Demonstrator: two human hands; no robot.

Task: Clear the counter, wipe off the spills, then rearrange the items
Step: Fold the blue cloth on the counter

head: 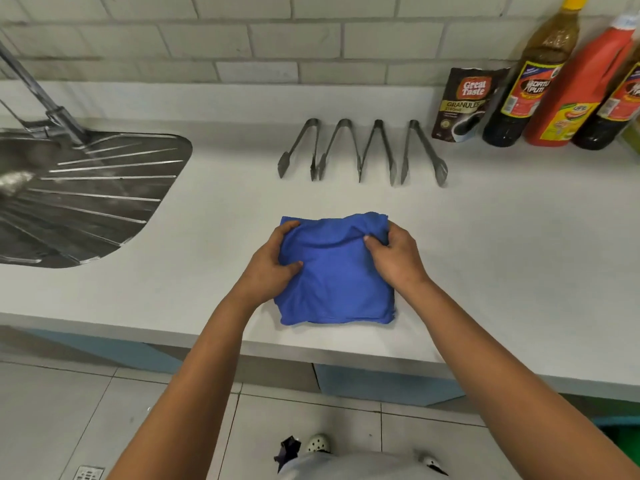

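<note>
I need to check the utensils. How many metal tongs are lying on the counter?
4. The tongs lie side by side in one row behind the blue cloth: first, second, third, fourth, counting from the sink side. None seem hidden.

Steel sink drainboard with raised ribs, set into the worktop at far left; slanted metal faucet pipe above it; grey brick-pattern wall tiles behind; pale floor tiles below, with a floor drain grate at the bottom edge; blue cabinet fronts under the worktop.
</note>
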